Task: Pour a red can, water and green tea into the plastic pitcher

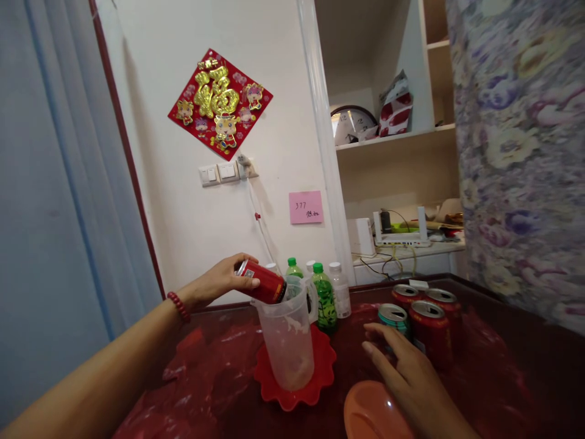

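Observation:
My left hand [235, 277] is wrapped round a red can [265, 282], tilted down to the right with its lower end over the mouth of a translucent plastic pitcher [287, 347]. Whether liquid is flowing out cannot be seen. The pitcher stands upright on a red scalloped plate [323, 383]. Fingers apart and holding nothing, my right hand [404, 372] hovers just in front of a teal can [393, 317] and a red can [430, 329]. Partly beneath that hand lies an orange lid-like dish [372, 408].
Behind the pitcher stand green-capped bottles [324, 299] and white-capped bottles [339, 289]. More opened red cans [445, 302] are grouped at the right. Crumpled red plastic film [196, 384] covers part of the dark table. A white router [402, 235] sits on a shelf behind.

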`<state>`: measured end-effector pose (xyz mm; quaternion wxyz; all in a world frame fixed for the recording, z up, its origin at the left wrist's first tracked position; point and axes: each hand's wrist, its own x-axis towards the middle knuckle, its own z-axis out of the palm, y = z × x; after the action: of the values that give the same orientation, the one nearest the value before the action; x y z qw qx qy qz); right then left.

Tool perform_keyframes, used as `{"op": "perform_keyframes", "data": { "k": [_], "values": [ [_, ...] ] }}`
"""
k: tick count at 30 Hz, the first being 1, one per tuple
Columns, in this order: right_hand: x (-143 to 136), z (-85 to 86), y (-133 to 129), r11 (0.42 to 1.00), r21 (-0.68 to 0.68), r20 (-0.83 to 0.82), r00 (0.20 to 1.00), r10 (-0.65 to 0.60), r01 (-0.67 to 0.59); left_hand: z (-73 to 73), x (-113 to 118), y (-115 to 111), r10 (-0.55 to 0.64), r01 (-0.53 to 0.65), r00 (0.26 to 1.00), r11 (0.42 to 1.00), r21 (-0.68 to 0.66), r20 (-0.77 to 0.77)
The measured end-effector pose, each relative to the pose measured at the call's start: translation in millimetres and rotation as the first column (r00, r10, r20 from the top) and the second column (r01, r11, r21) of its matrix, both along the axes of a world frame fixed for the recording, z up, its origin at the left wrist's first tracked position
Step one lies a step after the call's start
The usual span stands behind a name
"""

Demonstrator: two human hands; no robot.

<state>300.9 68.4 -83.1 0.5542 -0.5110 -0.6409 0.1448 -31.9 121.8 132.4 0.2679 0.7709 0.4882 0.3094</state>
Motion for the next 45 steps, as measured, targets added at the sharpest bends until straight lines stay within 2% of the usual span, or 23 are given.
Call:
{"op": "perform_keyframes", "data": {
  "k": [9, 20, 31, 45],
  "values": [
    [1, 0.8, -2, 1.000, -0.023, 0.019, 1.000, 0.021, -0.020, 2.4, 10, 1, 0.058, -0.050, 0.993, 0.996, 0.077, -0.102],
    [0, 1.9, -2, 0.999, -0.039, 0.032, 0.999, 0.031, -0.030, 12.5, 23, -1, 0.088, -0.057, 0.972, 0.988, 0.142, -0.219],
    [2, 1.9, -2, 0.999, -0.032, 0.041, 0.999, 0.029, -0.028, 24.4, 35, 4, 0.170, -0.075, 0.894, 0.969, 0.235, -0.416],
    [2, 2.1, -3, 0.999, -0.017, 0.042, 0.998, 0.045, -0.045, 31.1, 46, 0, 0.190, -0.073, 0.841, 0.968, 0.242, -0.506]
  ]
}}
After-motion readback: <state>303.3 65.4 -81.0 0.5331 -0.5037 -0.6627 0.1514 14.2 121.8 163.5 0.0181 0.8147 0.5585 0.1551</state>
